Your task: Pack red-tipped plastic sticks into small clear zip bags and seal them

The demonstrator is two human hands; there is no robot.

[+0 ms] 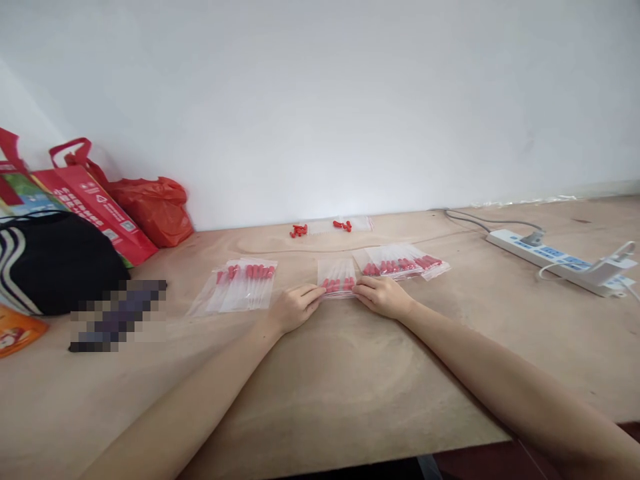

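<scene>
A clear plastic bag [337, 272] with several red-ended pieces in a row lies flat between my two hands. My left hand [296, 308] has its closed fingertips on the bag's lower left corner. On the bag's right edge rest the bent fingers of my right hand [383, 297]. Overlapping clear bags [249, 290] with red-ended pieces lie left of my left hand. More such bags [400, 259] are fanned out just beyond my right hand. Small loose red pieces [299, 231] and another red group [343, 226] sit near the wall, by a clear bag.
The wooden table [320, 387] meets a white wall. At the left are a red shopping bag [100, 207], a red plastic bag [160, 207], a black bag [65, 260] and a blurred dark item [120, 317]. A white power strip [555, 260] with cables lies right.
</scene>
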